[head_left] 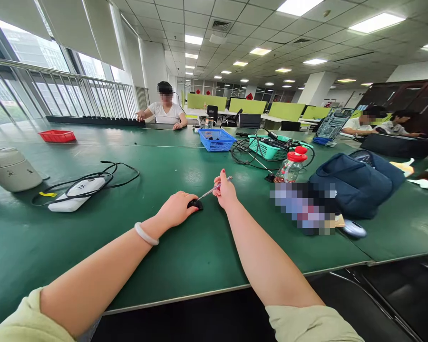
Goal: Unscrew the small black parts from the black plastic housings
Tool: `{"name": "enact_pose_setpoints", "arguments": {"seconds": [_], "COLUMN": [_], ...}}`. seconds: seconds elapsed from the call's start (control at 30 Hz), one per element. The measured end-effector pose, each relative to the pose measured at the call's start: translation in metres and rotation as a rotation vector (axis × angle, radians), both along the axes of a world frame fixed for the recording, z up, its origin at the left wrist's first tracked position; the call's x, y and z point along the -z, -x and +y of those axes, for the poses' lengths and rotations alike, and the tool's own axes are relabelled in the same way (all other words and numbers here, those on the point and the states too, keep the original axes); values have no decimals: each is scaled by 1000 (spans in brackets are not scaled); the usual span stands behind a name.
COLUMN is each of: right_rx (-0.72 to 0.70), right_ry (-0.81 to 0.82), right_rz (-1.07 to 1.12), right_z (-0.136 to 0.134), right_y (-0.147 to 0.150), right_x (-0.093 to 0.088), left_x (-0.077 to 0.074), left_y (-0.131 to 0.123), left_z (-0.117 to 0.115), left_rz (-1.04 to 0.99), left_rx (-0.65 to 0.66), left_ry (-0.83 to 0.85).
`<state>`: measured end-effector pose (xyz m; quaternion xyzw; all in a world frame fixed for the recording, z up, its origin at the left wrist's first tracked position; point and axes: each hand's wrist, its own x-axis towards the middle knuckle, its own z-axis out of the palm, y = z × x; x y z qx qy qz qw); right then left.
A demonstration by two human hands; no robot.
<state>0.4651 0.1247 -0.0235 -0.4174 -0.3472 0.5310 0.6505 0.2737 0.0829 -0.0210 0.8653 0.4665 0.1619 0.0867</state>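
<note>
On the green tabletop [185, 266], my left hand [175, 209] is closed on a small black part [195, 204], pressing it down. Its exact kind cannot be made out because my fingers cover much of it. A slim screwdriver [207, 192] with a clear handle is gripped in my right hand [225, 190]. Its shaft slants down to the left, and the tip meets the black part or lies just beside it. The fingers of my right hand wrap round the handle.
To the left lie a white power bank-like box [76, 194] with a black cable, a beige kettle [14, 168] and a red tray [57, 136]. Ahead are a blue basket [217, 142] and a green basket [271, 151] with cables. A red-lidded jar [290, 166] and dark blue bag [356, 185] stand right.
</note>
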Motion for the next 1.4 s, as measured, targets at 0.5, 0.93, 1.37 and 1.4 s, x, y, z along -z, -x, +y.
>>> {"name": "enact_pose_setpoints", "arguments": {"seconds": [0.5, 0.93, 1.37, 1.4], "right_rx": [110, 102, 73, 56], "right_ry": [-294, -444, -227, -191], "right_rz": [-525, -688, -457, -424], "right_z": [-17, -30, -14, -12], "right_y": [12, 18, 8, 7], "right_x": [-10, -20, -14, -13], "left_x": [8, 11, 11, 11], "left_y": [10, 11, 11, 11], "left_z": [4, 6, 5, 5], "left_rz": [-121, -134, -138, -141], "left_rx": [-45, -29, -33, -33], "left_ry": [27, 34, 47, 47]}}
